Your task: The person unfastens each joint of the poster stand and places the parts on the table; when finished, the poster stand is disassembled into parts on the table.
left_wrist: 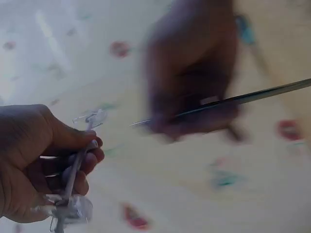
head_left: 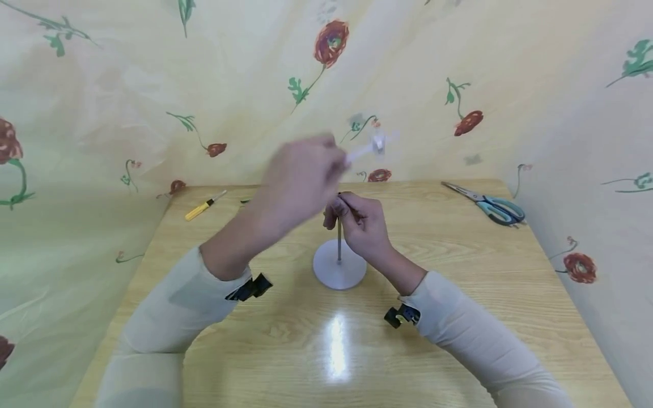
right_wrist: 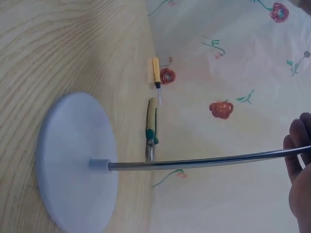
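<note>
My left hand (head_left: 306, 175), blurred and raised above the table, pinches a thin white rod (left_wrist: 73, 179) with clear plastic fittings (left_wrist: 80, 209) towards both ends. Below and to its right, my right hand (head_left: 364, 224) grips the upper part of a slim metal pole (right_wrist: 204, 162), its fingers curled round it. The pole rises from a round white base (head_left: 326, 276) that lies flat on the table. In the left wrist view, the pole's thin tip sticks out past the blurred right hand, apart from the white rod.
A yellow-handled screwdriver (head_left: 198, 212) lies at the back left. Near it, pliers (right_wrist: 151, 121) with yellow and green handles are mostly hidden behind my left arm in the head view. Blue-handled scissors (head_left: 492, 205) lie at the back right. Flowered sheeting (head_left: 255, 85) surrounds the table.
</note>
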Demonstrator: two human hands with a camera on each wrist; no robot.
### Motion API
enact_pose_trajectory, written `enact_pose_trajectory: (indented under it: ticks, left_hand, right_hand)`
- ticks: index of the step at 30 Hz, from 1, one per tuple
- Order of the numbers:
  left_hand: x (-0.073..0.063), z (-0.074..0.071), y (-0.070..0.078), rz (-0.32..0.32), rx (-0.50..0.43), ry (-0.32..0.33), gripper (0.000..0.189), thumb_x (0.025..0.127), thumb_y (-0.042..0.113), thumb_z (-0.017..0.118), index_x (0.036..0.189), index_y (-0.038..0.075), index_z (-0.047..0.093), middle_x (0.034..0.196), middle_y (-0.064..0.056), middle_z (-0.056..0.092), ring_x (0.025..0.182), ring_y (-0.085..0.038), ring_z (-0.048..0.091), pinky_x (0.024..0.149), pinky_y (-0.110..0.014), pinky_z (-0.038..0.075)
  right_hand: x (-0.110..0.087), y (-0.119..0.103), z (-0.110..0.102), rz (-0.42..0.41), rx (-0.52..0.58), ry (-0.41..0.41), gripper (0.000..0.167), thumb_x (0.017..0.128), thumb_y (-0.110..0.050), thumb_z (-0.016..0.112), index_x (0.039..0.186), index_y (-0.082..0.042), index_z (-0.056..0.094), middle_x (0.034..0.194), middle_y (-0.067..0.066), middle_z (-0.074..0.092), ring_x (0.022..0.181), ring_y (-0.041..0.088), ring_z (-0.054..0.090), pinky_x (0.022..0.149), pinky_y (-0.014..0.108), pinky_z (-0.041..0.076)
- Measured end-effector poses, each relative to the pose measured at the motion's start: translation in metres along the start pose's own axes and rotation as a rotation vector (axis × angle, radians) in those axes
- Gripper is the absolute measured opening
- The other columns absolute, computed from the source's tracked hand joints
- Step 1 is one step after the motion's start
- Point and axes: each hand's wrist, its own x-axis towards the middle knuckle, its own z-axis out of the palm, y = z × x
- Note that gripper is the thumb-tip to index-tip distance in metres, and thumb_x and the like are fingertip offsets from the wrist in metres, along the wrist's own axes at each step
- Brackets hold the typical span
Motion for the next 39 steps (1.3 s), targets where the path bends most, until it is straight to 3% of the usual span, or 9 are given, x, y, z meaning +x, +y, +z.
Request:
enact_pose_trajectory:
  ticks: [3,6,12,15,20,27,39]
  left_hand:
    - [-0.001,-0.029,0.005,-0.009,-0.009,0.115,0.022,0.11,0.02,0.072,0.121,0.009,0.086,0.103,-0.005,0.081,0.083,-0.02,0.071,0.074,-0.032,0.056]
    - [-0.002,-0.042,0.007,0.0,-0.088,0.129,0.019,0.107,0.021,0.076,0.119,0.012,0.087,0.105,-0.003,0.084,0.084,-0.018,0.072,0.074,-0.032,0.054]
    - [-0.007,-0.036,-0.013,-0.147,-0.285,0.121,0.018,0.101,0.026,0.083,0.114,0.015,0.089,0.103,0.002,0.086,0.078,-0.011,0.073,0.07,-0.029,0.053]
    - [-0.008,-0.037,-0.021,-0.218,-0.383,0.113,0.014,0.099,0.026,0.086,0.109,0.016,0.089,0.098,0.003,0.086,0.083,-0.009,0.077,0.074,-0.029,0.056]
    - [-0.01,-0.04,-0.034,-0.301,-0.504,0.07,0.015,0.099,0.027,0.086,0.108,0.015,0.087,0.098,-0.001,0.085,0.088,-0.014,0.08,0.081,-0.03,0.06]
    - [-0.016,-0.038,-0.06,-0.39,-0.684,-0.003,0.018,0.1,0.028,0.084,0.106,0.01,0.085,0.092,-0.009,0.083,0.083,-0.027,0.08,0.08,-0.031,0.067]
    - [-0.033,-0.01,-0.113,-0.573,-0.922,-0.122,0.021,0.104,0.017,0.08,0.116,0.0,0.077,0.102,-0.004,0.084,0.09,-0.025,0.081,0.079,-0.042,0.071]
  right_hand:
    - [0.003,0.0,0.002,-0.003,-0.033,-0.016,0.029,0.11,0.009,0.054,0.086,0.005,0.068,0.07,0.015,0.072,0.061,0.022,0.07,0.064,0.026,0.062]
    - [0.003,-0.001,0.002,0.012,-0.057,-0.013,0.029,0.112,0.006,0.054,0.087,0.004,0.069,0.07,0.013,0.072,0.061,0.021,0.071,0.065,0.025,0.062]
    - [0.004,-0.001,0.001,0.036,-0.042,-0.033,0.029,0.112,0.006,0.054,0.088,0.003,0.07,0.071,0.011,0.073,0.063,0.02,0.071,0.064,0.029,0.063]
    - [0.004,0.0,0.001,0.043,-0.041,-0.043,0.028,0.111,0.007,0.054,0.089,0.004,0.07,0.072,0.013,0.074,0.063,0.021,0.071,0.064,0.029,0.063]
    - [0.002,0.001,-0.002,0.052,-0.036,-0.051,0.025,0.11,0.009,0.055,0.09,0.007,0.07,0.074,0.015,0.075,0.064,0.023,0.073,0.065,0.027,0.064]
    - [0.002,-0.002,-0.004,0.049,-0.038,-0.065,0.025,0.11,0.01,0.055,0.09,0.006,0.07,0.075,0.015,0.075,0.065,0.024,0.074,0.066,0.027,0.065]
    - [0.002,-0.003,-0.006,0.06,-0.071,-0.082,0.023,0.11,0.008,0.056,0.091,0.005,0.069,0.074,0.013,0.075,0.065,0.021,0.073,0.067,0.026,0.064]
